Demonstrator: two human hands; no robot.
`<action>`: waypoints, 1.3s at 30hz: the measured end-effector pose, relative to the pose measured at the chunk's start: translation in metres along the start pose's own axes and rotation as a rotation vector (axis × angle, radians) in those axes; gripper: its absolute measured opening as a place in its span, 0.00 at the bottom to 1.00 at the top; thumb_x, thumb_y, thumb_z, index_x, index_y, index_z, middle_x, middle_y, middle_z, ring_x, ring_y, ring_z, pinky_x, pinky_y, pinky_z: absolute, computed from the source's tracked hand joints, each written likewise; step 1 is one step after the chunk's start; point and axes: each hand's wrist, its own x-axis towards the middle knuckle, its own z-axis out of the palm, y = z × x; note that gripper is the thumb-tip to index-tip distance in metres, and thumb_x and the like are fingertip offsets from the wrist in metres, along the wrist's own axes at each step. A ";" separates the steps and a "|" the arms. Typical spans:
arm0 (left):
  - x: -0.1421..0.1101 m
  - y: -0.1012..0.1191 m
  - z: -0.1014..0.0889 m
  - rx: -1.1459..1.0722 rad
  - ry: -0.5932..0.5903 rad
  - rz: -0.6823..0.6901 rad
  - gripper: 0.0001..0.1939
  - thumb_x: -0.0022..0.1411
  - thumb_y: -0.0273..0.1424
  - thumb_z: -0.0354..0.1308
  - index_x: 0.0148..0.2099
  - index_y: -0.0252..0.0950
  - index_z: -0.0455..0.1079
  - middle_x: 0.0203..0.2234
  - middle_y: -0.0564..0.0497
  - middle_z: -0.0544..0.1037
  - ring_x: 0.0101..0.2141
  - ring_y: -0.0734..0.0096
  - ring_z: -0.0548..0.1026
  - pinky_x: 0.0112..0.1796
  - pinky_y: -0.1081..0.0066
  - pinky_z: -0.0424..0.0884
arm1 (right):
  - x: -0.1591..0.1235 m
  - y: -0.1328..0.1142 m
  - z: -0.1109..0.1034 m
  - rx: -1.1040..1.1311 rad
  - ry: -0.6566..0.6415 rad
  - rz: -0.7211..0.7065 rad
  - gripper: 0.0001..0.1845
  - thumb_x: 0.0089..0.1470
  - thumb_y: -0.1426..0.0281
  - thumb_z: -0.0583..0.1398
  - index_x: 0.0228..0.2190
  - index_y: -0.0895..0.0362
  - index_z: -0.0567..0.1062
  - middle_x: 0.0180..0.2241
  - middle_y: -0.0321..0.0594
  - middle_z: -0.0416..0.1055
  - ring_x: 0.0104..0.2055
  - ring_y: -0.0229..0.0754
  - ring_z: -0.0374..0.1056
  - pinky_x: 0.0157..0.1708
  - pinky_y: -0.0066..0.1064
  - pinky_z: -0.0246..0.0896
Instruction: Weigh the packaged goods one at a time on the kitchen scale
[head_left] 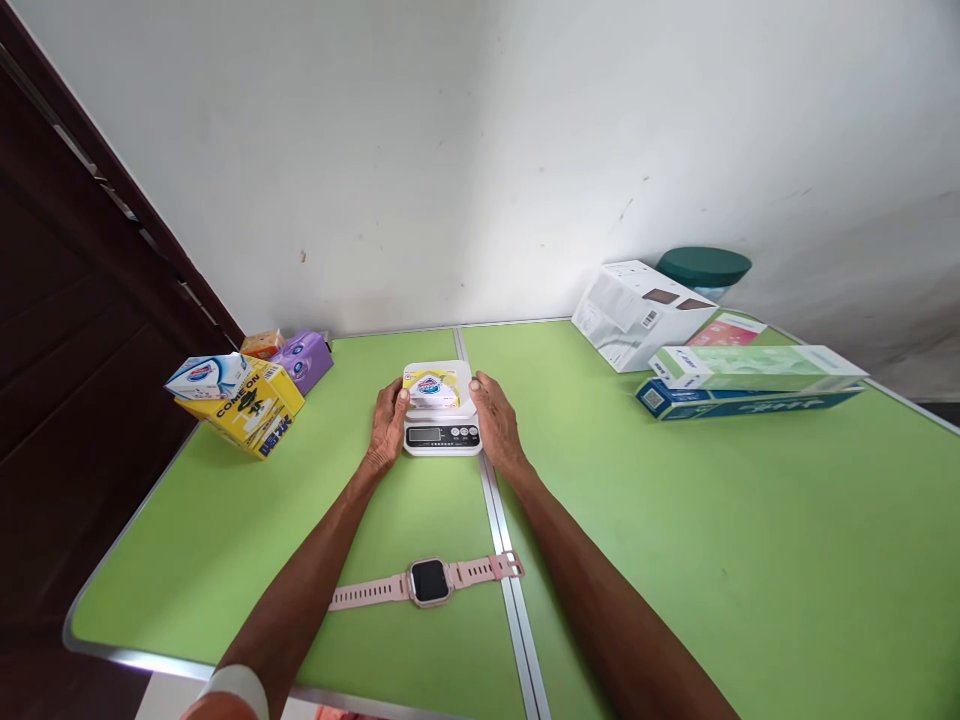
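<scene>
A white digital kitchen scale [442,447] sits on the green table, its display and buttons facing me. A yellow-and-white soap box [433,391] lies on its tray, touched by neither hand as far as I can see. My left hand [389,418] grips the scale's left side, thumb up along the edge. Against the right side, my right hand [498,420] holds on the same way, its thumb at the tray rim. The undersides of the fingers are hidden. Nearer to me, between my forearms, a pink smartwatch [430,582] is laid out flat with its strap stretched sideways.
To the left are a yellow box [259,415], a blue-and-white soap box [206,376], a purple box [304,360] and an orange box [262,344]. At right stand a white box [637,315], a dark-green lid [703,265] and stacked green [757,368] and blue toothpaste boxes [742,402]. A wall rises behind.
</scene>
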 end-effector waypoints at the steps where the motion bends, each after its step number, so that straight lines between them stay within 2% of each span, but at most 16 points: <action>1: 0.000 0.000 0.000 -0.005 0.003 0.004 0.48 0.76 0.71 0.43 0.72 0.39 0.74 0.68 0.35 0.78 0.72 0.45 0.73 0.74 0.46 0.68 | 0.000 0.000 0.000 0.000 0.004 -0.001 0.44 0.63 0.26 0.54 0.50 0.52 0.79 0.53 0.50 0.80 0.58 0.58 0.72 0.60 0.49 0.71; 8: 0.001 -0.004 0.001 -0.026 0.017 0.012 0.46 0.76 0.69 0.47 0.70 0.36 0.76 0.67 0.34 0.79 0.70 0.45 0.75 0.72 0.46 0.70 | -0.001 -0.003 0.000 -0.004 0.008 -0.028 0.40 0.65 0.29 0.53 0.47 0.52 0.76 0.49 0.47 0.78 0.51 0.53 0.70 0.55 0.45 0.69; 16: 0.002 -0.006 0.002 -0.009 0.031 0.001 0.44 0.76 0.68 0.48 0.70 0.36 0.76 0.67 0.33 0.80 0.70 0.44 0.75 0.72 0.45 0.69 | 0.000 -0.002 0.001 0.002 0.015 -0.058 0.37 0.66 0.31 0.54 0.43 0.51 0.74 0.46 0.44 0.76 0.50 0.52 0.69 0.53 0.44 0.70; 19: 0.002 -0.006 0.002 -0.008 0.030 -0.001 0.44 0.76 0.67 0.48 0.70 0.36 0.76 0.67 0.33 0.79 0.70 0.44 0.76 0.72 0.45 0.70 | 0.000 0.002 0.002 0.012 0.014 -0.067 0.37 0.67 0.32 0.55 0.47 0.52 0.76 0.49 0.47 0.78 0.53 0.53 0.71 0.56 0.46 0.72; 22: 0.001 -0.005 0.002 -0.008 0.028 -0.004 0.42 0.77 0.66 0.50 0.70 0.38 0.76 0.67 0.34 0.80 0.69 0.45 0.76 0.72 0.45 0.70 | 0.001 0.010 0.004 -0.006 0.017 -0.080 0.40 0.68 0.33 0.54 0.56 0.55 0.76 0.58 0.55 0.78 0.59 0.58 0.73 0.62 0.53 0.73; 25: 0.001 -0.003 0.002 -0.004 0.021 -0.001 0.41 0.76 0.66 0.51 0.70 0.38 0.76 0.66 0.35 0.80 0.69 0.45 0.75 0.72 0.45 0.70 | 0.003 0.018 0.009 -0.132 0.021 -0.187 0.45 0.69 0.34 0.55 0.66 0.58 0.74 0.67 0.62 0.74 0.68 0.64 0.69 0.71 0.62 0.67; 28: 0.001 -0.003 0.001 0.008 0.010 0.012 0.41 0.76 0.65 0.52 0.71 0.38 0.75 0.65 0.34 0.80 0.69 0.44 0.75 0.72 0.44 0.70 | 0.007 0.022 0.016 -0.293 -0.037 -0.386 0.44 0.72 0.39 0.58 0.72 0.56 0.70 0.71 0.61 0.70 0.76 0.66 0.63 0.77 0.66 0.60; 30: 0.002 -0.004 0.001 0.002 0.016 0.022 0.41 0.76 0.64 0.53 0.70 0.37 0.75 0.65 0.34 0.80 0.70 0.44 0.75 0.72 0.44 0.69 | 0.011 0.021 0.022 -0.373 -0.086 -0.460 0.42 0.72 0.43 0.60 0.74 0.56 0.68 0.72 0.60 0.69 0.77 0.67 0.62 0.77 0.66 0.59; 33: 0.004 -0.009 0.000 -0.020 0.035 0.008 0.41 0.75 0.65 0.54 0.70 0.38 0.75 0.66 0.34 0.79 0.69 0.43 0.76 0.73 0.43 0.69 | 0.020 0.014 0.025 -0.478 -0.117 -0.423 0.43 0.70 0.49 0.66 0.75 0.58 0.68 0.71 0.63 0.70 0.73 0.69 0.65 0.75 0.68 0.62; 35: 0.008 -0.013 -0.001 -0.046 0.026 -0.020 0.44 0.71 0.68 0.57 0.70 0.38 0.74 0.68 0.33 0.77 0.69 0.41 0.76 0.72 0.43 0.72 | 0.028 0.006 0.023 -0.533 -0.152 -0.371 0.44 0.67 0.51 0.71 0.74 0.59 0.69 0.69 0.63 0.72 0.71 0.69 0.67 0.73 0.67 0.64; 39: 0.023 -0.014 -0.010 -0.083 -0.081 -0.042 0.56 0.59 0.71 0.66 0.74 0.36 0.68 0.73 0.30 0.71 0.69 0.36 0.76 0.68 0.41 0.76 | 0.044 -0.012 0.013 -0.584 -0.287 -0.325 0.41 0.63 0.57 0.77 0.69 0.59 0.75 0.66 0.58 0.75 0.69 0.64 0.68 0.73 0.60 0.66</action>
